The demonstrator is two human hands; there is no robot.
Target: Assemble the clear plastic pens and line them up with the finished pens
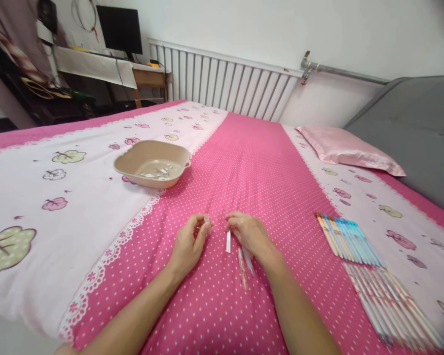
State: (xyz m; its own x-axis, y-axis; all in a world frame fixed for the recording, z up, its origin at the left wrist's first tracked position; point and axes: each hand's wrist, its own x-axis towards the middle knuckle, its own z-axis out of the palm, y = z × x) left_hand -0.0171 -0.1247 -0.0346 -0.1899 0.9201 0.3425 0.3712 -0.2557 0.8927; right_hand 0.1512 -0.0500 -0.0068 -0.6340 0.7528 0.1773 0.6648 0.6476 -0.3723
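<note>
My left hand (pixel 190 242) is closed in a pinch, with a small, clear or whitish piece at its fingertips, too small to name. Opposite it, my right hand (pixel 252 235) has its fingers curled together above the pink dotted bedspread (pixel 244 172). A narrow white strip (pixel 228 242) extends from under the right fingertips, which appear to pinch its upper end. Beneath the right palm lie a pink-patterned pen barrel (pixel 242 268) and a pale, clear-looking piece (pixel 248 261), both partly hidden by that hand.
A beige plastic basin (pixel 133 172) with white scraps inside stands ahead on the left. To the right lie a row of blue and tan pens (pixel 350 239) and a row of pink-and-white patterned pens (pixel 395 305). A pink pillow (pixel 350 148) rests by the grey headboard (pixel 410 116).
</note>
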